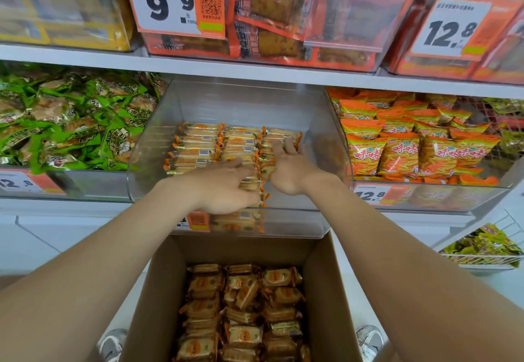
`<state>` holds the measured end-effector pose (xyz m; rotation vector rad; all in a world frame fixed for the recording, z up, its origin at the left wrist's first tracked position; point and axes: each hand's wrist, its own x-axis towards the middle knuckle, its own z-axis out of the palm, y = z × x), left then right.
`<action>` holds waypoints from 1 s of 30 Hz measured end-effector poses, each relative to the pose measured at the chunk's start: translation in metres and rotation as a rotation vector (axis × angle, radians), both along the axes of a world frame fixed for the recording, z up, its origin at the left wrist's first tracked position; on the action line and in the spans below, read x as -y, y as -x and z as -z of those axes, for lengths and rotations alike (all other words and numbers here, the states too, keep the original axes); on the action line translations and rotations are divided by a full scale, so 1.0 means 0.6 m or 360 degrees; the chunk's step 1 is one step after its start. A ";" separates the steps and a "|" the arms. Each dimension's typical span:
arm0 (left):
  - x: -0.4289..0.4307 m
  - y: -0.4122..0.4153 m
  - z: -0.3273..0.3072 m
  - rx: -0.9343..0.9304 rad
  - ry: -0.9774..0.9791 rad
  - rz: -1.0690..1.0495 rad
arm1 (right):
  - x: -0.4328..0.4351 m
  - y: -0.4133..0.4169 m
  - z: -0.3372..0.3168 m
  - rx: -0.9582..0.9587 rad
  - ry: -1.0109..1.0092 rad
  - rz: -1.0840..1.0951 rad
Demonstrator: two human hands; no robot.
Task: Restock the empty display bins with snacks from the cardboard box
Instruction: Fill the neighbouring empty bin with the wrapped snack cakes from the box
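Observation:
A clear plastic display bin (326, 140) on the middle shelf holds orange-and-yellow wrapped snack packets (198, 146) lined up in three columns. Both my hands reach into it. My left hand (221, 188) grips a stack of packets (251, 184) at the front of the bin, fingers over the top and thumb underneath. My right hand (286, 168) rests on the right column with its fingers stretched out along the packets, its palm against the same stack. Below, between my forearms, an open cardboard box (323, 290) holds several more of these packets (243, 310).
Green snack packs (71, 123) fill the bin on the left, orange bags (411, 140) the bin on the right. The upper shelf carries bins with price tags (173, 1). A wire basket (487, 251) of yellow packs sits low right. A shelf edge (255, 69) runs just above the bin.

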<state>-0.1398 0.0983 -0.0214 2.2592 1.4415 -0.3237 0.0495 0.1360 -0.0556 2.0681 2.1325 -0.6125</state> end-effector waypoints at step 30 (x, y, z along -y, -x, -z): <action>0.170 0.048 -0.023 0.0872 -0.0993 0.0017 | 0.221 -0.013 -0.130 -0.0310 -0.0967 -0.0321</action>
